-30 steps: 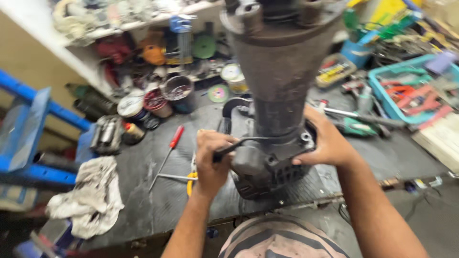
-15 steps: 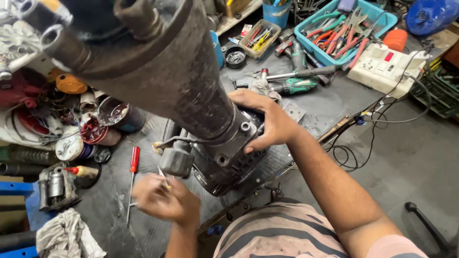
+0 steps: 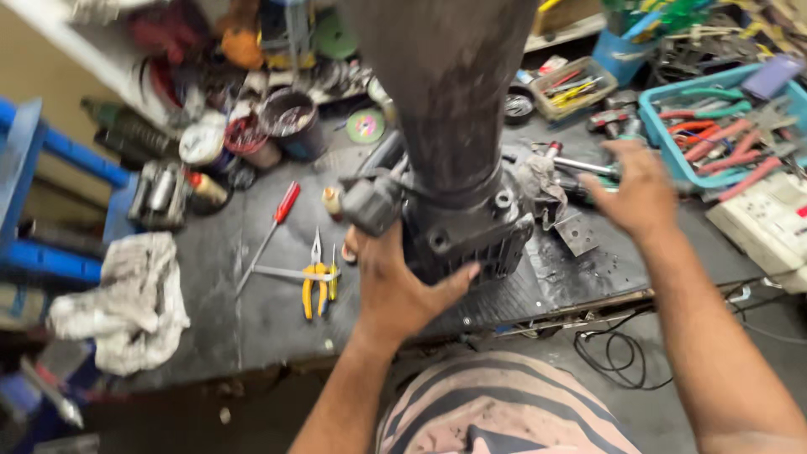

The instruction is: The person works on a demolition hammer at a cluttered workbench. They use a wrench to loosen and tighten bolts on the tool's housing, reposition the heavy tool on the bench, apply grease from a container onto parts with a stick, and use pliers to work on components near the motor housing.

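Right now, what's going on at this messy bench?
A person stands at a dark workbench with a big, grimy power tool body standing upright on it. The left hand grips the lower housing of the tool, while the right hand is off it, open and stretched toward the blue tray of pliers. On the bench left of the tool lie yellow-handled pliers, a red-handled screwdriver and, near the edge, a dirty rag.

A dark grey power tool [image 3: 458,160] stands on the black worktop [image 3: 252,319]. Nearby lie a red-handled screwdriver [image 3: 271,225], yellow-handled pliers [image 3: 314,277], a dirty white rag [image 3: 126,298] and a turquoise tray [image 3: 664,139].
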{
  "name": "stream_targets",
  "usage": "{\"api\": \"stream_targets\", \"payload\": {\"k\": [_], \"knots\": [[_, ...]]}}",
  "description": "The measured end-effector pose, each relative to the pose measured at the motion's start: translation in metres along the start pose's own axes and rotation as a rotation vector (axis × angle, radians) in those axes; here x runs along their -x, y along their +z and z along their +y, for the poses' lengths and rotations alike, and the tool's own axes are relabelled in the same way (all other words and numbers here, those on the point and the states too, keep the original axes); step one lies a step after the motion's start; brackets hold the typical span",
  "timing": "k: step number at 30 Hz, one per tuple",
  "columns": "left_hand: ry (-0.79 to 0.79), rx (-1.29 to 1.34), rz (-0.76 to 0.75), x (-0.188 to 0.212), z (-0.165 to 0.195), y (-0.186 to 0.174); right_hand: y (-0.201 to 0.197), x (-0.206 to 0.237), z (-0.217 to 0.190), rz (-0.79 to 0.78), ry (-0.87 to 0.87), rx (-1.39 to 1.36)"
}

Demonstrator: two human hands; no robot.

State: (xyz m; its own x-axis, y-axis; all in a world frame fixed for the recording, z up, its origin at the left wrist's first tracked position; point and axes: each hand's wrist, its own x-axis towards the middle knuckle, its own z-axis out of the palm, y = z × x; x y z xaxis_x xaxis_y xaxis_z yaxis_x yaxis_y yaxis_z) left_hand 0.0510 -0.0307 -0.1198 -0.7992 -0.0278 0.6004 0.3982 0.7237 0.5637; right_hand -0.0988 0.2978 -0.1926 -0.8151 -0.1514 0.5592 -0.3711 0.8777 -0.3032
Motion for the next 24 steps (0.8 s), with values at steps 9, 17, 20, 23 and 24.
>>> {"api": "stream_targets", "payload": {"k": [9, 17, 20, 23, 24], "knots": [[0.069, 0.086, 0.131, -0.005, -0.012, 0.012, -0.003, 0.000, 0.057, -0.377, 0.053, 0.573], [0.023, 0.113, 0.175, -0.010, -0.026, 0.028, 0.011, 0.036, 0.051, 0.011, 0.411, -0.469], [-0.016, 0.103, 0.166, -0.006, -0.032, 0.033, 0.024, 0.081, 0.021, 0.082, 0.233, -1.158], [0.015, 0.120, 0.156, -0.002, -0.039, 0.034, 0.036, 0.116, -0.013, 0.026, -0.001, -1.199], [0.031, 0.126, 0.156, 0.000, -0.040, 0.034, 0.039, 0.122, -0.022, -0.066, -0.061, -1.164]]}}
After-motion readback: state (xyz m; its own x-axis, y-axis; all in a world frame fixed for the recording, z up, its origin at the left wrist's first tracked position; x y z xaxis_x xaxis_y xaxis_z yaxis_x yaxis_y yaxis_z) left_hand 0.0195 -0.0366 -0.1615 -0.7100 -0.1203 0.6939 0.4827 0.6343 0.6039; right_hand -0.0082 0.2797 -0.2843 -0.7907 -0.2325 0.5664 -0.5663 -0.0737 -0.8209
